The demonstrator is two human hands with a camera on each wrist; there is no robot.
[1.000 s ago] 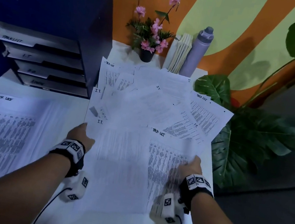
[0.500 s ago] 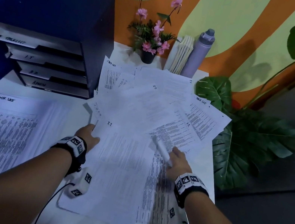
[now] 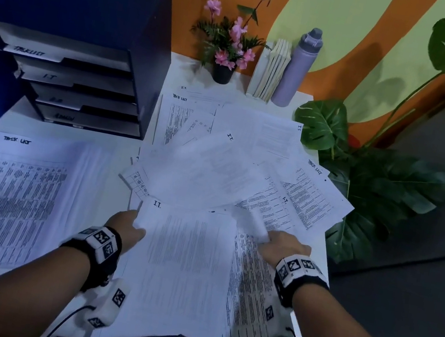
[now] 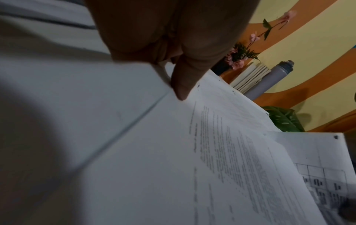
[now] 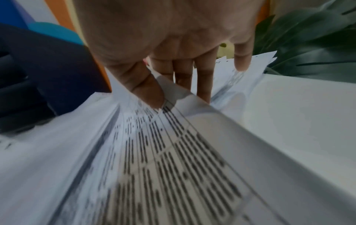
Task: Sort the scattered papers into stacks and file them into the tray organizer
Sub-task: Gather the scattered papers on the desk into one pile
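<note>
Both hands are on paper at the near edge of the white desk (image 3: 301, 102). The left hand (image 3: 128, 226) pinches the top left corner of the I.T. sheet (image 3: 186, 266), thumb on top and the other fingers tucked under, so I can't tell how they lie. That sheet lies flat right in front of the person, roughly mid-desk along the near edge. The right hand (image 3: 285, 243) has a table-printed sheet (image 3: 250, 289) clamped between thumb and fingers, its top edge curling up into a roll; in the right wrist view the thumb (image 5: 148, 92) presses on the print while the fingers sit spread behind the page. This sheet is partly under the I.T. one, toward the near right corner.

The rest of the scattered papers (image 3: 231, 164) fan across the middle and right side. A Task List stack (image 3: 9, 205) lies on the left side. The tray organizer (image 3: 82, 78) stands at the far left corner, slots labelled.
</note>
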